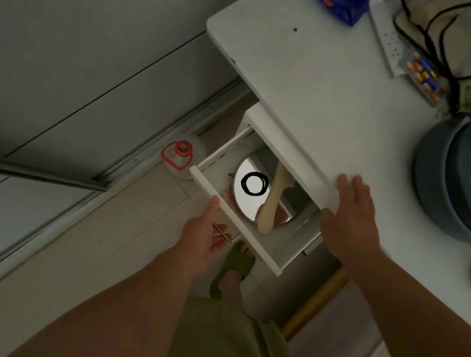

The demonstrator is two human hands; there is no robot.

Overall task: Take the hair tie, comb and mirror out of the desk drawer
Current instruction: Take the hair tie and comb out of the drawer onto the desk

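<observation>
Two hands at work. Left hand, at 7 o'clock of the drawer, curls its fingers round the handle, thumb on the front panel. Right hand, at 3 o'clock, lies flat on the desk edge, fingers loose, holding nothing. Inside: hair tie lying on the mirror; comb across the mirror's 3 o'clock side, its head under the desk. Risks: a jerk on the handle could slide the mirror; lifting the mirror first would spill tie and comb.

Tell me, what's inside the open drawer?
The drawer holds a round mirror, a black hair tie on it, and a cream comb. The desk hides the drawer's back.
</observation>
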